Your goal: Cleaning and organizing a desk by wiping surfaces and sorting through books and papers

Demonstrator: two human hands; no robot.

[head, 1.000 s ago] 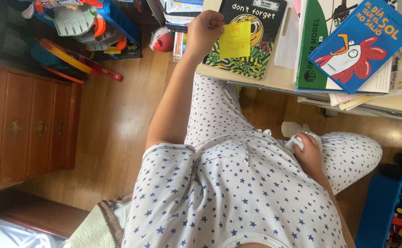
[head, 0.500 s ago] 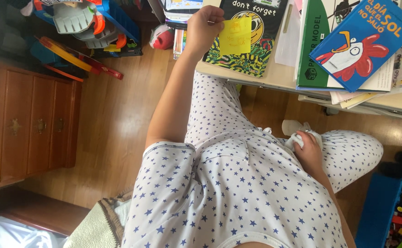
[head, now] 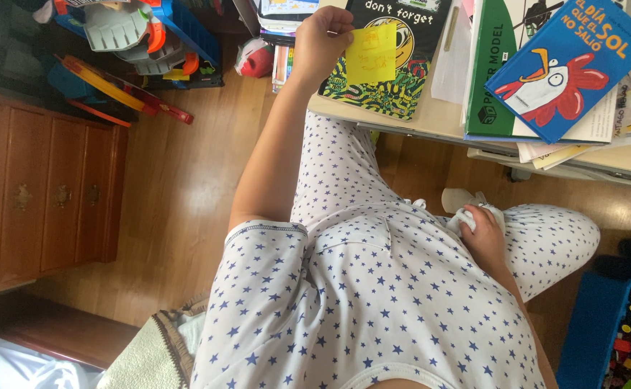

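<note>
Landmark: the desk (head: 431,121), light-topped, at the top of the view.
Left hand: up at the desk's near-left corner, the left hand (head: 320,39) pinches a yellow note (head: 372,55) by its left edge, thumb and fingers closed tight on it.
Note: hanging flat, just above a black notebook (head: 395,68) that lies on the desk; whether it touches the cover I cannot tell.
Right hand: below the desk, on the lap, the right hand (head: 482,234) is curled around a white tissue (head: 462,205), holding it bunched.
Doing it well: my read is that a light pinch at the very edge keeps the paper flat and uncreased.
Also on the desk: a blue book (head: 567,61) farther right, atop a green book (head: 495,72).
</note>
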